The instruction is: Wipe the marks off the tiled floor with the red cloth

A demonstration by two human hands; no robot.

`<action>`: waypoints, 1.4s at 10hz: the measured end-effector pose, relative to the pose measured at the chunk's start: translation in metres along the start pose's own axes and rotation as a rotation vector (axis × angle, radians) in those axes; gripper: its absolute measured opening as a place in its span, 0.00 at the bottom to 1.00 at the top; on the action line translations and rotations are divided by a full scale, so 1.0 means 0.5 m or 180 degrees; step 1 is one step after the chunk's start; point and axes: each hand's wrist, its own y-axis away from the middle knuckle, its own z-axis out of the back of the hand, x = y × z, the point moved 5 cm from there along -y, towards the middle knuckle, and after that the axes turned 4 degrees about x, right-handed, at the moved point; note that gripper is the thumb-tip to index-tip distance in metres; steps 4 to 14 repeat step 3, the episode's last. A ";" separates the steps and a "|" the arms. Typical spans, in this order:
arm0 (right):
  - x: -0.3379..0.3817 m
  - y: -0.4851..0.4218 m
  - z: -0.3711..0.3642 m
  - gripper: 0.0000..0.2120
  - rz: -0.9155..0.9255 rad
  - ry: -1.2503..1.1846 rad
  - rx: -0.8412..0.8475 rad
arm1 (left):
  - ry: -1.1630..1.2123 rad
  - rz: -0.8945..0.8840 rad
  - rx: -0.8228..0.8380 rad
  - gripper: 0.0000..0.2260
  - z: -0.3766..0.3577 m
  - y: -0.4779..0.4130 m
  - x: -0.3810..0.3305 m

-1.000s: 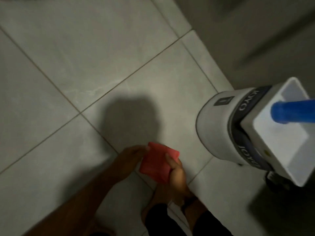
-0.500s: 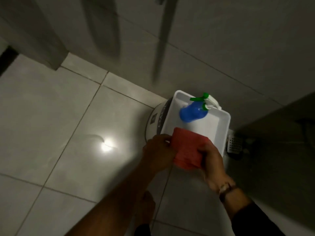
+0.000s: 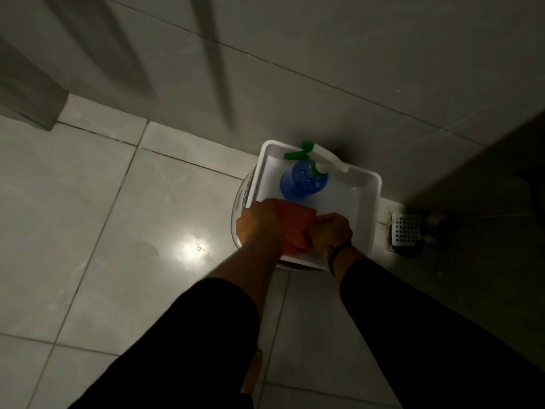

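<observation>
Cloth (image 3: pixel 295 228), red and folded, is held between both hands above the near end of a white tray (image 3: pixel 364 208). It is gripped along its left edge by the left hand (image 3: pixel 259 224) and pinched at its right edge by the right hand (image 3: pixel 331 231), so both hands are clenched on it. Whether the cloth touches the tray bottom cannot be told.

Inside the tray, just beyond the cloth, a blue spray bottle (image 3: pixel 303 181) is seen, with a white and green trigger head (image 3: pixel 317 156) pointing toward the wall. The tray is set on top of a round white container (image 3: pixel 240 208), of which only the left curve shows.

The tiled floor (image 3: pixel 88 231) is spread to the left and below, pale, with thin dark grout lines. A bright spot of reflected light (image 3: pixel 191 249) is seen on 1 tile, near the left forearm, and a faint dull patch (image 3: pixel 146 249) lies just left of it. To the right of the tray, a square white drain cover (image 3: pixel 406 233) is set into the floor at the foot of the wall (image 3: pixel 324 54).

Both forearms are covered by black sleeves (image 3: pixel 413 335) up to near the wrists, and a dark band (image 3: pixel 336 252) is worn on the right wrist. The right side of the view is lost in deep shadow.
</observation>
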 end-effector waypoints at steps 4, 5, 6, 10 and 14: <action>0.030 0.060 0.014 0.20 0.0457 0.0106 -0.0608 | -0.0453 -0.0619 -0.0514 0.11 0.022 0.048 0.000; 0.030 0.060 0.014 0.20 0.0457 0.0106 -0.0608 | -0.0453 -0.0619 -0.0514 0.11 0.022 0.048 0.000; 0.030 0.060 0.014 0.20 0.0457 0.0106 -0.0608 | -0.0453 -0.0619 -0.0514 0.11 0.022 0.048 0.000; 0.030 0.060 0.014 0.20 0.0457 0.0106 -0.0608 | -0.0453 -0.0619 -0.0514 0.11 0.022 0.048 0.000; 0.030 0.060 0.014 0.20 0.0457 0.0106 -0.0608 | -0.0453 -0.0619 -0.0514 0.11 0.022 0.048 0.000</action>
